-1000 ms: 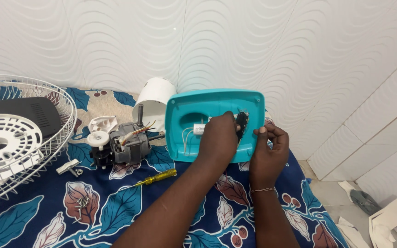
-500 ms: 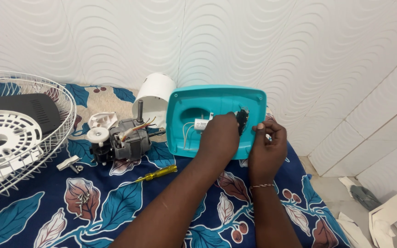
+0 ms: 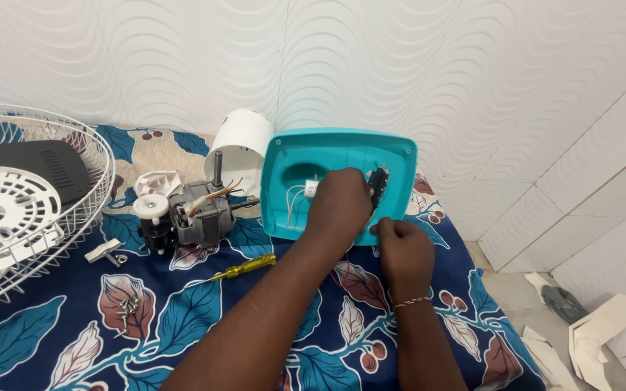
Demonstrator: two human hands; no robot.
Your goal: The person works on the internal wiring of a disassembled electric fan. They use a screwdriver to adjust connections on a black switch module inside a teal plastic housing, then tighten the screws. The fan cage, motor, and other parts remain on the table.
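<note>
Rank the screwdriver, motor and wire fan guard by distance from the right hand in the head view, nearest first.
From the right hand:
1. Screwdriver, on the cloth to its left.
2. Motor, farther left, behind the screwdriver.
3. Wire fan guard, at the far left edge.

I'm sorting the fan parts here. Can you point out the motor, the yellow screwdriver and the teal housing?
motor (image 3: 195, 216): head view, on its grey metal body.
yellow screwdriver (image 3: 249, 267): head view, on its yellow handle.
teal housing (image 3: 342, 143): head view, on its upper rim.

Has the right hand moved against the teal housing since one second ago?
Yes. The right hand dropped from beside the black switch block to the lower rim of the teal housing.
</note>
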